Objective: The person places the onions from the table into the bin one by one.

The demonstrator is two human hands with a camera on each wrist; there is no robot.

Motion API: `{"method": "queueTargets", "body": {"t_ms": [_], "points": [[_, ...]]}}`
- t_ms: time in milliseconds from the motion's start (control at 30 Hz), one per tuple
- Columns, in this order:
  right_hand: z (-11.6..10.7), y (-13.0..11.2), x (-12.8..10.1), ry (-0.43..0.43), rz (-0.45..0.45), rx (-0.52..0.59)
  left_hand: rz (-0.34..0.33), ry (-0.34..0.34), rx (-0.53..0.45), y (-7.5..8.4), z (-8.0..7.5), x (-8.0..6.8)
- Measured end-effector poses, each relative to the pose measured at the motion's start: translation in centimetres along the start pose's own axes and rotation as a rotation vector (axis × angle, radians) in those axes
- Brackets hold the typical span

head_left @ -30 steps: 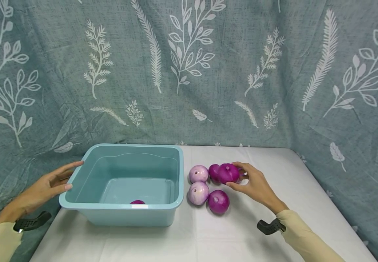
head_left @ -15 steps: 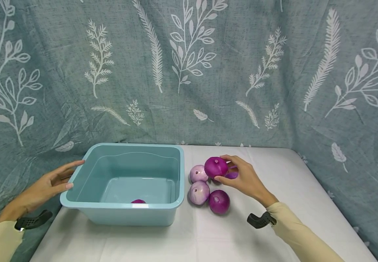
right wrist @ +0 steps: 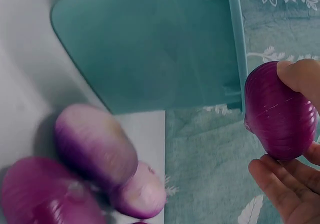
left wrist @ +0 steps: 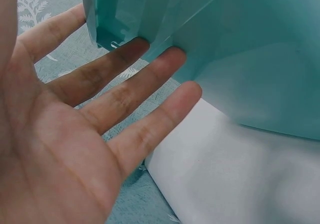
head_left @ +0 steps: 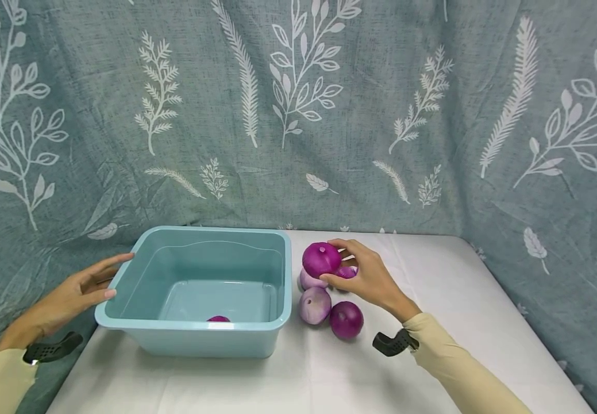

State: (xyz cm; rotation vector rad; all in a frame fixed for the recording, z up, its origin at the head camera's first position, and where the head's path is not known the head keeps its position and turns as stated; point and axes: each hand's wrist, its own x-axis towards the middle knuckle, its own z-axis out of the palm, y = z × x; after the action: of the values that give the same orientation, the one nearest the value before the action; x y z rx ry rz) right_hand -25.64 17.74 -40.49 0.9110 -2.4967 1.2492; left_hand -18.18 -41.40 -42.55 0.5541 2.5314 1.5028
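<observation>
Gripping a purple onion [head_left: 321, 259], right hand [head_left: 368, 278]; left hand [head_left: 73, 295] flat against teal tub [head_left: 195, 339]; one onion [head_left: 218, 318] inside

Behind everything, a grey-teal curtain [head_left: 298, 115] printed with white leaves and fern sprigs, hung in soft folds and wrapped round both sides. In front, a table [head_left: 432, 322] under a plain white cloth. Lit evenly and softly, with faint shadows only.

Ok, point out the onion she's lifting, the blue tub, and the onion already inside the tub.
Lifted onion [head_left: 321, 259], head view, middle of its purple skin.
Blue tub [head_left: 189, 332], head view, near outer wall.
Onion in the tub [head_left: 218, 318], head view, its top showing above the near rim.
</observation>
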Motion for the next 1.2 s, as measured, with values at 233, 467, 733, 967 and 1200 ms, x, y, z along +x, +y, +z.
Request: {"method": "queueTargets", "body": {"t_ms": [233,467,733,967,1200], "points": [[0.9,-1.6,1.1,-0.025,0.019,0.03,-0.003,-0.001,0.002,-0.1,0.0,-0.1],[2.0,-2.7,2.1,-0.036,-0.03,0.04,-0.007,-0.004,-0.011,-0.1,0.1,-0.1],[3.1,-3.5,2.7,-0.047,-0.052,0.085,-0.006,-0.002,-0.015,-0.1,0.1,-0.1],[4.0,-4.0,3.1,-0.07,-0.064,0.132,-0.008,-0.006,-0.018,0.0,0.1,-0.2],[4.7,-4.4,3.5,-0.113,-0.063,0.087,-0.025,0.002,0.001,0.1,0.0,-0.1]]}}
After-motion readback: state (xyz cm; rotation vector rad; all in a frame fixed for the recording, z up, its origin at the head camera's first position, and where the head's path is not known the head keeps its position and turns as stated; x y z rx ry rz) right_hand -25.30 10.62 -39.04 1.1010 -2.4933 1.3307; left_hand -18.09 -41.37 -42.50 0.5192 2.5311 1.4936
